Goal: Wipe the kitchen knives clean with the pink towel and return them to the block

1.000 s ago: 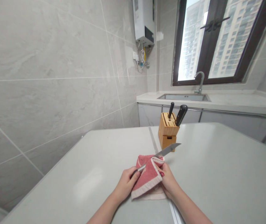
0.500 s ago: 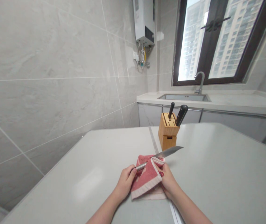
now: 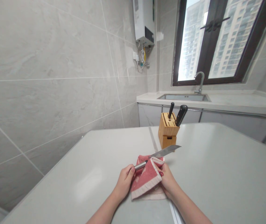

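Observation:
My left hand (image 3: 125, 179) is closed round the handle of a kitchen knife (image 3: 166, 151), whose blade points up and to the right. A red towel with pale edges (image 3: 146, 180) is folded over the middle of the knife, covering part of the blade. My right hand (image 3: 167, 180) grips the towel at its right side; some of its fingers are hidden in the cloth. Just beyond the blade, a wooden knife block (image 3: 167, 132) stands upright with two black-handled tools in its slots.
Under my hands lies a pale table (image 3: 95, 155) with a seam down its middle. Behind it is a counter with a sink (image 3: 184, 97) and a faucet (image 3: 200, 82). A tiled wall (image 3: 53, 99) runs along the left. A water heater (image 3: 144, 23) hangs near the window.
The knife has shifted slightly down and left, with its tip a little lower and more of its handle showing beside the towel. The towel and right hand are nearly still.

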Demonstrator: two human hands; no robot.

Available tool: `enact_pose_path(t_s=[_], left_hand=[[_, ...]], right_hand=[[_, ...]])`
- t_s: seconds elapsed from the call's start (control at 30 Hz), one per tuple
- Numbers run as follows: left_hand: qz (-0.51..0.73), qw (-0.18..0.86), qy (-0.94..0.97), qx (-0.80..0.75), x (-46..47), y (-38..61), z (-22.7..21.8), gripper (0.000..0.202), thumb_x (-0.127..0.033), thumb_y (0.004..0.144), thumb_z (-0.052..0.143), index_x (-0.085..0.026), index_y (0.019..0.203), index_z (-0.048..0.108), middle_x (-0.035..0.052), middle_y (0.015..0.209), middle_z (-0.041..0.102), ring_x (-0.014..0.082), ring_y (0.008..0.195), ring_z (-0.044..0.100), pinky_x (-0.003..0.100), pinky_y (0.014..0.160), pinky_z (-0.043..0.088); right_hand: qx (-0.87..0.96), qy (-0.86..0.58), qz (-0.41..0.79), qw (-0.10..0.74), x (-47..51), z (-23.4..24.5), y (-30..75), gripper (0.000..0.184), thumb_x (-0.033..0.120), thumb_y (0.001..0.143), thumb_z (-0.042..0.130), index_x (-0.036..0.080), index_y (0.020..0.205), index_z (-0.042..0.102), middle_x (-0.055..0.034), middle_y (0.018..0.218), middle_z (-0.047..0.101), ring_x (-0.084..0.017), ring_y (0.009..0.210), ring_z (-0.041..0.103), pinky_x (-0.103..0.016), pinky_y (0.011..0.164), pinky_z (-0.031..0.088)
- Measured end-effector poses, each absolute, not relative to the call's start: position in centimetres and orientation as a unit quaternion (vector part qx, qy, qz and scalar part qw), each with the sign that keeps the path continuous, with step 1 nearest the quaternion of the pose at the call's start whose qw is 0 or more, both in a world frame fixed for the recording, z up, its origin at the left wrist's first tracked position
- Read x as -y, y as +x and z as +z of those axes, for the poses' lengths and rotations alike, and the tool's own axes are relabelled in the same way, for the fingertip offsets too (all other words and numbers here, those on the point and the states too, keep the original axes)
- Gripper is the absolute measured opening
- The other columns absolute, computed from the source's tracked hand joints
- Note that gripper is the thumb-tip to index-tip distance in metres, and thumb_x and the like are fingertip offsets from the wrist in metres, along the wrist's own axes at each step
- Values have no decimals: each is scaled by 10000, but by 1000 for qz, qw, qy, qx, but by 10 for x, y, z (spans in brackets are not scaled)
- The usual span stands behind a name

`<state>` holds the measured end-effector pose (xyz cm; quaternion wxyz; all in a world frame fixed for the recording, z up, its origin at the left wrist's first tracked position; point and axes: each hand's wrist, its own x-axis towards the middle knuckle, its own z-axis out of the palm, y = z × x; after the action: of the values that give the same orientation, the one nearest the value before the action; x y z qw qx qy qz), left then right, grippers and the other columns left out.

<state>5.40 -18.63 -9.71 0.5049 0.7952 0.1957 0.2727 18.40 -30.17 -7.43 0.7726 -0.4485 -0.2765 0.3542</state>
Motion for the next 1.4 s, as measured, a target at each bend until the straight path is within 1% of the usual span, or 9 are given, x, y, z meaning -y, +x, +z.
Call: enact_pose_path(t_s=[0.13, 0.37, 0.57, 0.7, 0.87, 1.03, 1.17, 1.4], left_hand=[[280, 506, 792, -198, 186, 54, -98, 398, -477, 891, 329, -180, 631, 381, -33, 603, 383, 127, 589, 366, 233, 570, 289], [280, 527, 775, -208, 186, 54, -97, 425, -505, 888, 311, -174, 640, 404, -40, 576, 372, 120, 560, 355, 230, 543, 278], [254, 530, 790, -174, 189, 53, -94, 441, -530, 877, 320, -170, 638, 407, -31, 588, 390, 121, 573, 359, 229, 543, 279], [242, 527, 798, -163, 190, 53, -92, 448, -540, 873, 318, -167, 645, 418, -25, 599, 402, 122, 579, 361, 229, 547, 283], [230, 520, 809, -149, 190, 53, -91, 440, -522, 883, 307, -168, 645, 414, -30, 595, 383, 118, 573, 336, 227, 537, 270], [234, 491, 828, -137, 190, 54, -92, 435, -513, 883, 311, -166, 648, 429, -22, 612, 407, 129, 602, 351, 230, 562, 278], [238, 492, 828, -128, 190, 54, -92, 444, -499, 894, 286, -162, 657, 450, -16, 619, 436, 133, 606, 371, 230, 569, 287], [268, 477, 824, -148, 192, 52, -86, 424, -469, 900, 292, -161, 682, 485, -2, 654, 478, 146, 639, 416, 233, 612, 324]], right_hand=[[259, -466, 343, 773, 302, -75, 184, 322, 408, 707, 663, 182, 937, 666, -91, 905, 715, -247, 810, 643, -385, 795, 478], [279, -454, 360, 766, 301, -77, 185, 307, 410, 726, 648, 174, 922, 664, -100, 951, 705, -243, 852, 640, -387, 838, 456], [262, -458, 362, 768, 301, -83, 186, 366, 410, 691, 682, 160, 956, 645, -94, 906, 705, -251, 855, 632, -373, 788, 476], [289, -447, 382, 755, 302, -82, 185, 325, 408, 697, 678, 165, 909, 637, -70, 880, 701, -232, 820, 630, -360, 776, 474], [276, -477, 375, 745, 302, -85, 185, 284, 388, 671, 703, 185, 853, 627, -38, 814, 698, -220, 772, 629, -338, 729, 473], [256, -482, 363, 755, 300, -91, 186, 305, 395, 672, 701, 195, 888, 619, -37, 846, 701, -233, 847, 624, -330, 735, 469], [258, -484, 349, 760, 299, -93, 188, 318, 394, 678, 696, 181, 900, 615, -55, 871, 699, -247, 883, 619, -344, 751, 466], [274, -482, 341, 759, 300, -88, 189, 333, 410, 675, 694, 174, 900, 628, -68, 918, 698, -250, 872, 622, -346, 750, 477]])
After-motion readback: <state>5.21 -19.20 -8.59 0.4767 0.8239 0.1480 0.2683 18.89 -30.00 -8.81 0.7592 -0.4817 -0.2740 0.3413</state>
